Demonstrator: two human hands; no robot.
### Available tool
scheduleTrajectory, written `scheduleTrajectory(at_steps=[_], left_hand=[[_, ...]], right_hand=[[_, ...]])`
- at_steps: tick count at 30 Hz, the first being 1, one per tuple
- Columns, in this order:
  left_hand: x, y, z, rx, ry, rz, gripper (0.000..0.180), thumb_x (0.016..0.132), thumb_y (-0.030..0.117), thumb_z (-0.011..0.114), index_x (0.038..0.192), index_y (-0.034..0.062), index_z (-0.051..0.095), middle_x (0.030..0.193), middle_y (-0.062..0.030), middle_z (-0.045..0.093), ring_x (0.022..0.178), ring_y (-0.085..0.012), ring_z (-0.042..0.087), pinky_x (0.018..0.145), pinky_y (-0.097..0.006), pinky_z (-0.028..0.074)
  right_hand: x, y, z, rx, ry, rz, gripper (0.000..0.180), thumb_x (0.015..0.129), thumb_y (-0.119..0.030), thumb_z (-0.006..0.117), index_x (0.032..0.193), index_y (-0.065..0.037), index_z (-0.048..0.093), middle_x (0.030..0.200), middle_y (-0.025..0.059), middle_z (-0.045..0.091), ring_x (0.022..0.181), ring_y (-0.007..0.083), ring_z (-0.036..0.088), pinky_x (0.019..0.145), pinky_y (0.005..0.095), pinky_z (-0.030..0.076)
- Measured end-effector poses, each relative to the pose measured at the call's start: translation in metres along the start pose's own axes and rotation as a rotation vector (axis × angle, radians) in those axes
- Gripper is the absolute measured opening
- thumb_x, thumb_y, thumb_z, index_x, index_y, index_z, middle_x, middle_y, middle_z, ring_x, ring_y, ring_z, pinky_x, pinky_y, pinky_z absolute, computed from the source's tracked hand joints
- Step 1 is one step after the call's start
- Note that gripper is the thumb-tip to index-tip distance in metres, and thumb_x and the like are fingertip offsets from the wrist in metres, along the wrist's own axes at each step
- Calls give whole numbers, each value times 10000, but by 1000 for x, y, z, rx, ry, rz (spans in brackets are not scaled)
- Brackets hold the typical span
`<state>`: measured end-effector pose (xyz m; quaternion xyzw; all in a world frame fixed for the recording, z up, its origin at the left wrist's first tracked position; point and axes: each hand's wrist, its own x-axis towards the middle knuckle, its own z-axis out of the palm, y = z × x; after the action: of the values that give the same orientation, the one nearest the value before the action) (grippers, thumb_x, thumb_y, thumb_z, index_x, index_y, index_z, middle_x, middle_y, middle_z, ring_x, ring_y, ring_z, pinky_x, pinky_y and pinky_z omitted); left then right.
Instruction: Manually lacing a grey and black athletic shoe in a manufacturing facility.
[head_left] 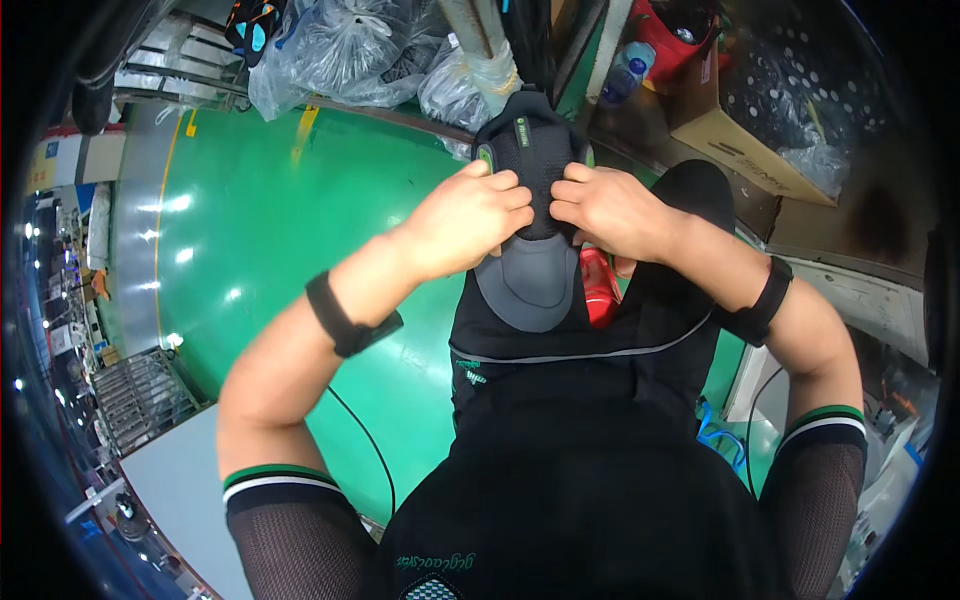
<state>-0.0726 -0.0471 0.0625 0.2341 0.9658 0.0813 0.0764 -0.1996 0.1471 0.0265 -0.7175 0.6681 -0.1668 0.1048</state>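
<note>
Green workshop floor [300, 230] below, clear plastic bags [350, 50] and a cardboard box [740, 150] at the far edge. I see left hand [470, 220] and right hand [610, 210] pinching the black shoe upper [530, 160], held over the lap. Step in hand: probably working its mid-seam, though the fingers hide it. Next move calls for an even pull from both sides.

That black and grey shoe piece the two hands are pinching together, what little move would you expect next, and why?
Probably a short outward pull by both hands. The left hand and right hand each pinch the black mesh shoe upper at its middle, fingertips nearly meeting, while its grey tongue hangs loose toward the lap. That grip suits spreading or tugging the fabric.
</note>
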Motion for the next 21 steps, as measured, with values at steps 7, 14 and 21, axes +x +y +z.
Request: scheduleTrajectory(at_steps=[7, 14, 21], left_hand=[[-4, -17, 7, -69, 54, 3, 244, 643, 216, 750, 775, 89, 588, 800, -36, 521, 837, -214, 552, 708, -348, 423], [-15, -27, 20, -32, 276, -8, 248, 698, 248, 716, 804, 66, 586, 777, -51, 491, 784, -223, 545, 663, -347, 460], [-14, -33, 16, 9, 242, 95, 238, 704, 249, 708, 778, 66, 574, 779, -52, 492, 789, -221, 550, 658, -337, 473]], right_hand=[[18, 9, -25, 143, -196, 195, 224, 679, -233, 766, 763, -67, 641, 817, 28, 618, 914, 242, 603, 747, 378, 500], [29, 16, -24, 145, -310, 349, 228, 763, -283, 726, 899, -102, 704, 872, 75, 660, 921, 269, 623, 773, 394, 493], [58, 13, -13, 205, -573, 727, 226, 824, -219, 619, 980, -77, 700, 932, 119, 682, 900, 317, 637, 826, 397, 485]])
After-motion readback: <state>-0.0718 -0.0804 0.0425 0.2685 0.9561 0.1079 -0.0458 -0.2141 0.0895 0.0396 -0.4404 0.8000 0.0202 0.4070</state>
